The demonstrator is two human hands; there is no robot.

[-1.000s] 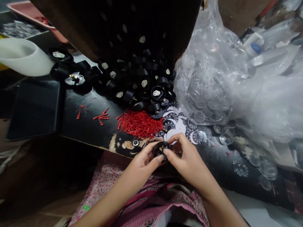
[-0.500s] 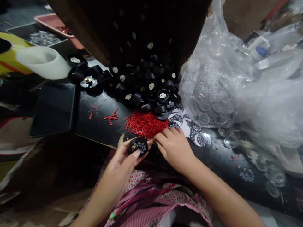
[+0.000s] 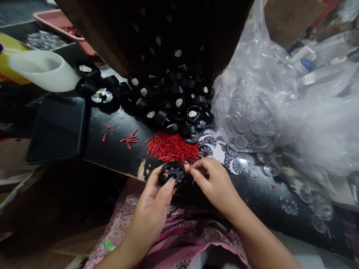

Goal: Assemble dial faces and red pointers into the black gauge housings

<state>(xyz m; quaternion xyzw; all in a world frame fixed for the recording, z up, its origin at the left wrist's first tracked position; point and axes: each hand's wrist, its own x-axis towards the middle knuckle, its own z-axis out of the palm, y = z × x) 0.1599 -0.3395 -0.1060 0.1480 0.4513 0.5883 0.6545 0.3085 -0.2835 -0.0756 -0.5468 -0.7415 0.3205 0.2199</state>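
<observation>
My left hand (image 3: 157, 192) holds a round black gauge (image 3: 172, 174), its numbered dial facing up and the thumb on the dial's lower edge. Just right of the gauge, my right hand (image 3: 210, 177) is closed in a pinch; what its fingertips hold is too small to make out. Behind the gauge lies a heap of red pointers (image 3: 172, 146). Printed dial discs (image 3: 218, 152) spread to the right of that heap, and many black gauge housings (image 3: 179, 102) are piled farther back.
A dark box (image 3: 168, 33) stands behind the housings. Clear plastic bags (image 3: 252, 93) with transparent covers fill the right. At left are a black flat tray-like object (image 3: 57, 127), a white cup (image 3: 45, 71) and a pink basket (image 3: 56, 20). Loose covers (image 3: 321, 207) lie at the right edge.
My left hand has moved slightly right with the gauge. My right hand has turned and shifted a little right, its fingertips now pinched beside the gauge. The view has shifted slightly.
</observation>
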